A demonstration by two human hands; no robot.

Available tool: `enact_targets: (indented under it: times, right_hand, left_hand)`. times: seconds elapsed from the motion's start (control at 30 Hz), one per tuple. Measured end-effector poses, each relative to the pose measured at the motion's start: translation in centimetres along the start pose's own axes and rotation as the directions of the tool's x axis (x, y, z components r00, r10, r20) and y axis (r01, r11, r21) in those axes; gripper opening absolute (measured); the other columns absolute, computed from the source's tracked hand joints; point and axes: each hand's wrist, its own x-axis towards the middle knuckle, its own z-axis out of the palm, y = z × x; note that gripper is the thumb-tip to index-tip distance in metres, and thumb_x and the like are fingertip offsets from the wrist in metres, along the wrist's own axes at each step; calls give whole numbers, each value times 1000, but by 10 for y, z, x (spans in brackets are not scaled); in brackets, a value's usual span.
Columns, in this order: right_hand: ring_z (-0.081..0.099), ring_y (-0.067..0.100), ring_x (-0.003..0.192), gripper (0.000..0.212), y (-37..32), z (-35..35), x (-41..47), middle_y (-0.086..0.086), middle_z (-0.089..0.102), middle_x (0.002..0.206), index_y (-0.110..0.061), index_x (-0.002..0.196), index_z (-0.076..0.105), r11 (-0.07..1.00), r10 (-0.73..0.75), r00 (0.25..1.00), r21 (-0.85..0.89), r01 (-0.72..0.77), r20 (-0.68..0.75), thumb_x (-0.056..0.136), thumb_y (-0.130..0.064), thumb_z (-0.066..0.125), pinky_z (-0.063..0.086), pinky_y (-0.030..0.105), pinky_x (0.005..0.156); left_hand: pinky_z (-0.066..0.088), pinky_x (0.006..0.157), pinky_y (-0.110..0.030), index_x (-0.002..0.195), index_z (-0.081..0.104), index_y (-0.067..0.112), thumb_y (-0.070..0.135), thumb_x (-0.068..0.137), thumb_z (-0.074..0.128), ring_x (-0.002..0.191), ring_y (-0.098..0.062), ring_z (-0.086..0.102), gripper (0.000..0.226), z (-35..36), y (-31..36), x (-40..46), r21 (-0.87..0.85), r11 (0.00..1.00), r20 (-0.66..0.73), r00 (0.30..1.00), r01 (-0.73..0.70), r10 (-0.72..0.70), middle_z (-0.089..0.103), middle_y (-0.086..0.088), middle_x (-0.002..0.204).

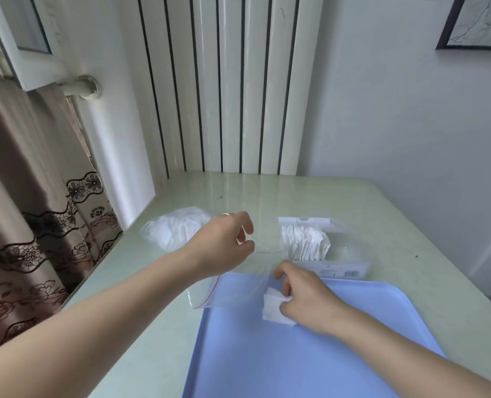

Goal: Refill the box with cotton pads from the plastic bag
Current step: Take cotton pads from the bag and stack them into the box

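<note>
My left hand (227, 239) hovers over the table and pinches the upper edge of a clear zip bag (232, 291) with a red seal line. The bag hangs open over the far edge of the blue tray (296, 360). At the bag's right side, my right hand (307, 297) grips a small stack of white cotton pads (273, 310) just above the tray. Beyond that hand lies the clear plastic box (304, 221), with a row of white pads (307, 242) standing inside and a barcode label on its near side.
A second clear bag stuffed with white cotton (175, 229) lies on the pale green table (396, 225) behind my left hand. A radiator and wall close off the far edge, and a curtain hangs at the left.
</note>
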Motion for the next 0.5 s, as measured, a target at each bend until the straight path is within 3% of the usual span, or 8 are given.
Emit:
enact_targets:
  times: [0.13,0.23,0.3,0.4,0.5]
  right_hand:
    - [58,14,79,43,-9,-23,0,2,62,101,-21,110,55,956,64,998,284,-69,25,74,-1,67,47,26,65]
    - [63,17,82,38,-26,-49,-2,9,66,100,-12,110,60,812,54,996,577,-87,75,78,7,66,51,25,69]
    - [65,19,85,36,-39,-64,-3,12,67,100,-7,111,61,688,27,996,722,-77,80,80,11,63,53,28,72]
    - [68,22,89,33,-56,-77,1,17,71,104,-2,114,59,550,4,999,834,-39,45,83,11,61,57,29,74]
    - [71,25,90,30,-71,-75,7,24,69,108,1,115,57,468,12,1000,884,-22,18,86,9,62,60,30,77]
  left_hand:
    - [52,71,-28,98,60,26,29,90,61,78,-13,60,9,-8,5,-1,-76,996,20,999,-47,49,63,8,88]
    - [56,83,-37,95,63,33,38,83,59,88,-16,67,14,-19,11,-2,-255,967,146,989,27,10,69,8,94]
    - [55,90,-39,98,65,27,36,78,55,95,-18,67,24,-26,15,-2,-372,924,249,969,93,2,70,4,98]
    - [55,94,-40,101,63,15,29,80,59,98,-19,67,26,-33,18,-2,-484,863,318,948,144,19,69,0,97]
    - [58,89,-41,104,61,10,11,87,64,93,-22,72,18,-34,15,1,-502,854,239,971,136,-15,71,-8,105]
